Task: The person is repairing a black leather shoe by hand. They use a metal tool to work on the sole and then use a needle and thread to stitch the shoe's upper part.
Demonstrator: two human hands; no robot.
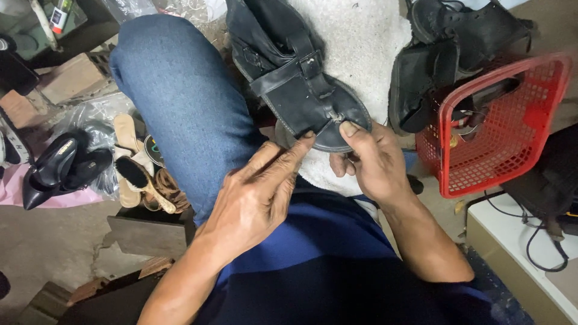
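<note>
A black leather sandal (295,78) lies toe-end toward me on a white fleecy cloth (355,42) over my lap. My left hand (259,192) reaches up, its forefinger tip pressing the sandal's front rim. My right hand (367,159) pinches the toe edge, thumb on top beside the small metal toe-post fitting. Both hands grip the sandal's front end. My blue-jeaned knee (180,90) rises at the left.
A red plastic basket (500,120) at the right holds dark shoes (445,54). On the floor at the left lie black high heels (60,165) and tan sandals (135,168) on plastic bags. A white box edge with black cables (530,241) sits at the lower right.
</note>
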